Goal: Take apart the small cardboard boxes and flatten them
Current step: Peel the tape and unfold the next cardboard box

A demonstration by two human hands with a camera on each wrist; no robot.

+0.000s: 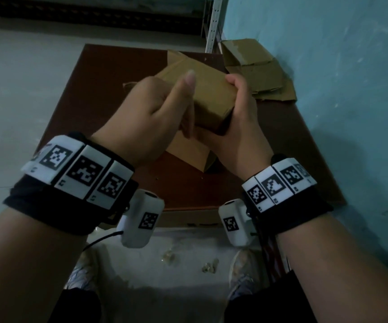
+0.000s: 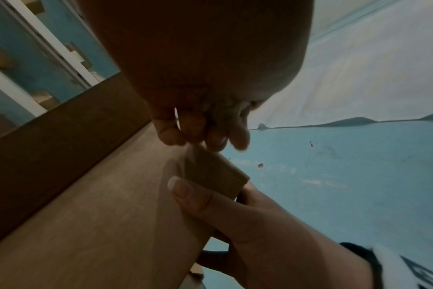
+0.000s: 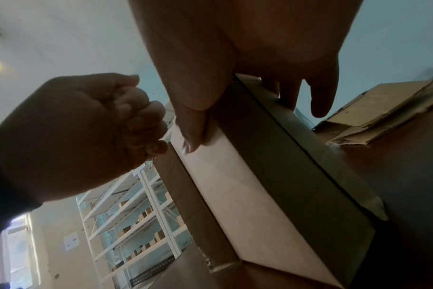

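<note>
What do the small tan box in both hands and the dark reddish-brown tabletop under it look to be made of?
Small tan box: cardboard, matte; creased folds, clear tape along a seam in the right wrist view. Dark reddish-brown tabletop: probably laminated or veneered board, smooth with a dull sheen; paler edge at the front. Left hand and right hand grip the box.

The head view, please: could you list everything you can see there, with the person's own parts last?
box: one, tan, held above the table by both hands.
flattened cardboard: a pile, count unclear, tan, far right corner of the table against the wall.
table: one, dark brown, in front of the person.
wall: blue, right of the table.
shelf post: one, white, perforated, behind the table.
shoes: two, pale, on the floor below.
left hand: grips the box's near-left end, thumb up.
right hand: grips the box's right side.
wristbands: two, black with white marker tiles.
</note>
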